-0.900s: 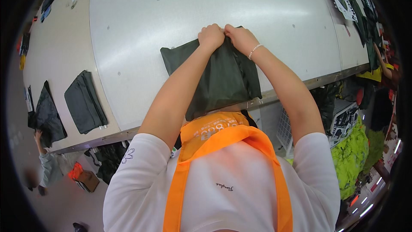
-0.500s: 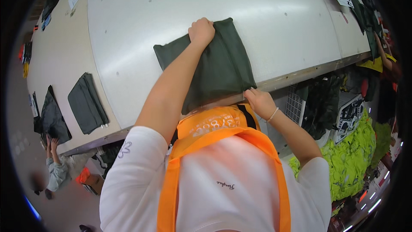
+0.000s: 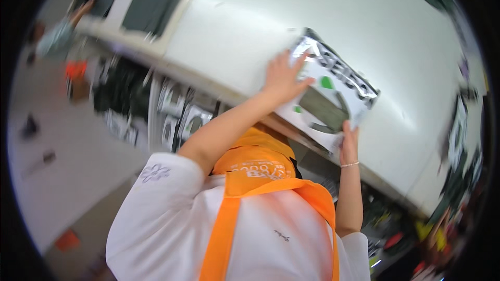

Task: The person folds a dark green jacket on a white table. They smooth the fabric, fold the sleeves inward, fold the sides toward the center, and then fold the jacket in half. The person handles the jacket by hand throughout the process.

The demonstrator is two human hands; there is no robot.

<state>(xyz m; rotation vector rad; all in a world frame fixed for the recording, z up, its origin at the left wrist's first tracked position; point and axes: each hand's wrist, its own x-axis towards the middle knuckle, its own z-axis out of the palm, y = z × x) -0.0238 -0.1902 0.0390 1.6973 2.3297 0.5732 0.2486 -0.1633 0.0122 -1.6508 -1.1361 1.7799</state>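
left hand point(image 3: 281, 80) flat on the shiny plastic bag point(image 3: 325, 99), fingers spread and pressing, not clenched. right hand point(image 3: 349, 143) pinches the bag's near edge, just below those fingers. the bag sits at the white table point(image 3: 234, 26) edge with a dark folded garment point(image 3: 323, 108) showing through it, so the packing looks mostly done; sealing or smoothing seems left. more dark garments point(image 3: 153, 2) lie far beyond the fingers, unbagged.
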